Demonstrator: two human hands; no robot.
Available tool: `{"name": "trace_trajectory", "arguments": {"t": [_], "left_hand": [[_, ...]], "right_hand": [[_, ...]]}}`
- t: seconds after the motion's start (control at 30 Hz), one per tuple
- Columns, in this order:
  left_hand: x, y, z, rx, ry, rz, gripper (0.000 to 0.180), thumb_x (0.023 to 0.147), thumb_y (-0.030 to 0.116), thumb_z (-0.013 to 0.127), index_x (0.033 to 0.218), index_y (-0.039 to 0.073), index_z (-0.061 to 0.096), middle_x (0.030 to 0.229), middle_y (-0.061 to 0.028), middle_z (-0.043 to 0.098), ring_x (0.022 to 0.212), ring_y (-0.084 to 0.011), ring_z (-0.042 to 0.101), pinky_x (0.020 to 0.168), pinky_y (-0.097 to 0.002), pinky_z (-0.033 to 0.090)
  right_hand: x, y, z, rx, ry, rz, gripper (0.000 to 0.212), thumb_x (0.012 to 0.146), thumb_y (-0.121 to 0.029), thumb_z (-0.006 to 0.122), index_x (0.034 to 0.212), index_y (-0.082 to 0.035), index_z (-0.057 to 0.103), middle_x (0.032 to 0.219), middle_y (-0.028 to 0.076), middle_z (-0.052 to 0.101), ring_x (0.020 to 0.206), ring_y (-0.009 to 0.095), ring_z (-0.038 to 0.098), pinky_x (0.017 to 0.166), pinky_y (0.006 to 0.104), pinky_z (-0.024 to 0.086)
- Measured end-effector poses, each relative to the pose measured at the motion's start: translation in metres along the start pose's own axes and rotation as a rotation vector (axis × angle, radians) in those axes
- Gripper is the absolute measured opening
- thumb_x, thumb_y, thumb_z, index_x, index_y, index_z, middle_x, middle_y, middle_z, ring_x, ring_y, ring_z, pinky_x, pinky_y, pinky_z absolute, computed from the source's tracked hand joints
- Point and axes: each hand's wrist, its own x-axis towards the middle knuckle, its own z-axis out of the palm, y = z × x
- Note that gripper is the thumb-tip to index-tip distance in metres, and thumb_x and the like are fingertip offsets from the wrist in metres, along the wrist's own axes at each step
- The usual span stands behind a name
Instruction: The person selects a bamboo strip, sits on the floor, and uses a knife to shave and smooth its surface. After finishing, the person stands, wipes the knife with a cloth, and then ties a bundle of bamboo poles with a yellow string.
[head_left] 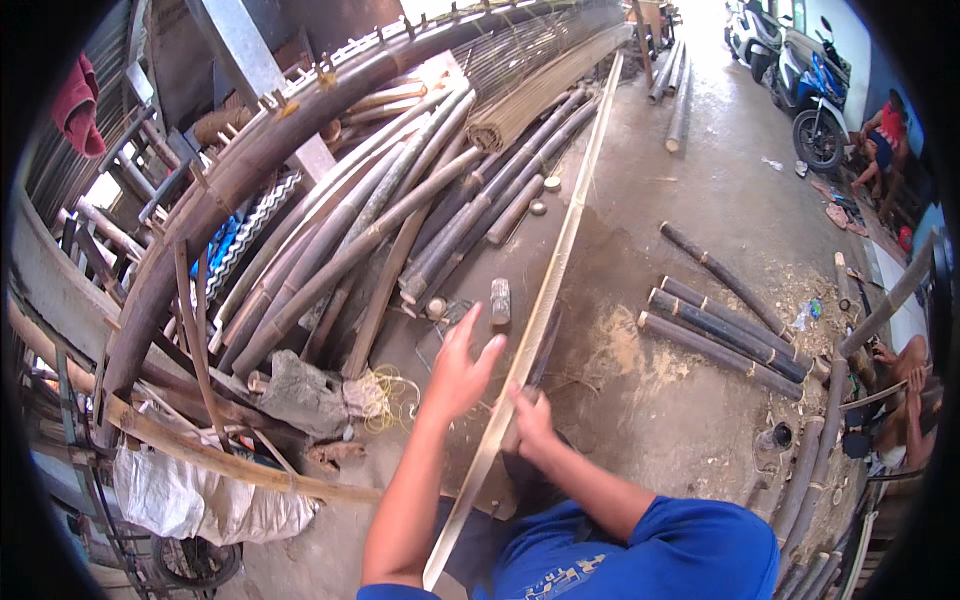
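A long, pale bamboo strip [550,290] runs slantwise from beside my left forearm far up between the bamboo piles. My right hand [533,425] is closed at the strip's right edge, thumb and fingers gripping it. Just beyond that hand, a dark, narrow shape [546,345] shows along the strip; I cannot make out what it is. My left hand [463,368] is held up left of the strip, fingers stretched out, apart from the strip and holding nothing. Past my left fingers a short bamboo piece [500,301] stands on the floor.
Stacked bamboo poles [385,210] and a rolled slat mat [545,95] fill the left side. Several cut poles [725,335] lie at right. A grey stone block [303,395] is near left. Motorbikes [815,110] stand far right; another person's hands [912,385] show at the right edge.
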Motion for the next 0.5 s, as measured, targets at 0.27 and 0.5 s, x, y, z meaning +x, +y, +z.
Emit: {"name": "trace_trajectory", "arguments": {"t": [0.27, 0.5], "left_hand": [[-0.23, -0.052, -0.039, 0.408, -0.685, -0.711, 0.099, 0.092, 0.061, 0.069, 0.155, -0.007, 0.034, 0.138, -0.0373, 0.057, 0.13, -0.0469, 0.058, 0.114, -0.0462, 0.042], [-0.328, -0.094, -0.035, 0.383, -0.439, -0.851, 0.07, 0.089, 0.053, 0.078, 0.129, -0.001, 0.057, 0.099, -0.0263, 0.073, 0.092, -0.0387, 0.075, 0.082, -0.0473, 0.057]], "right_hand": [[0.09, 0.051, -0.047, -0.111, 0.161, 0.272, 0.03, 0.093, -0.016, 0.074, 0.117, -0.004, 0.062, 0.104, 0.013, 0.069, 0.093, 0.029, 0.071, 0.083, 0.0505, 0.061], [0.16, 0.046, -0.06, 0.051, 0.169, 0.24, 0.031, 0.092, -0.011, 0.075, 0.118, -0.008, 0.059, 0.109, 0.012, 0.067, 0.099, 0.031, 0.069, 0.087, 0.0539, 0.06]]}}
